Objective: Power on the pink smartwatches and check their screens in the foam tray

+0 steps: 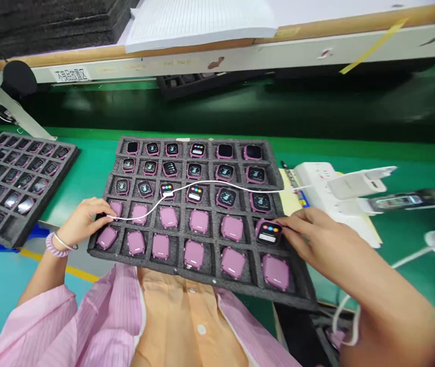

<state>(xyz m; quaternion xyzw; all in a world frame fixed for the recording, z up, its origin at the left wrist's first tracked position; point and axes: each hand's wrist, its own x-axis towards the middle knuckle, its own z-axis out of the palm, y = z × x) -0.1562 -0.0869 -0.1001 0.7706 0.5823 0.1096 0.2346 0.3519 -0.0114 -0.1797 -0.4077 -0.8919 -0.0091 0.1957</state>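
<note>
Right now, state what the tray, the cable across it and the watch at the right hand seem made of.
Tray: probably foam, dull dark grey with a speckled, porous-looking surface. Cable: likely soft plastic or rubber, smooth white, bending in loose curves. Watch at the right hand: smooth, lit front, likely glass; purple edges, metal or plastic unclear.

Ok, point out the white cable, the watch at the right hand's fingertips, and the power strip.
White cable (210,181): head view, mid-length.
Watch (269,232): head view, its lit screen.
Power strip (314,177): head view, its upper face.
</note>
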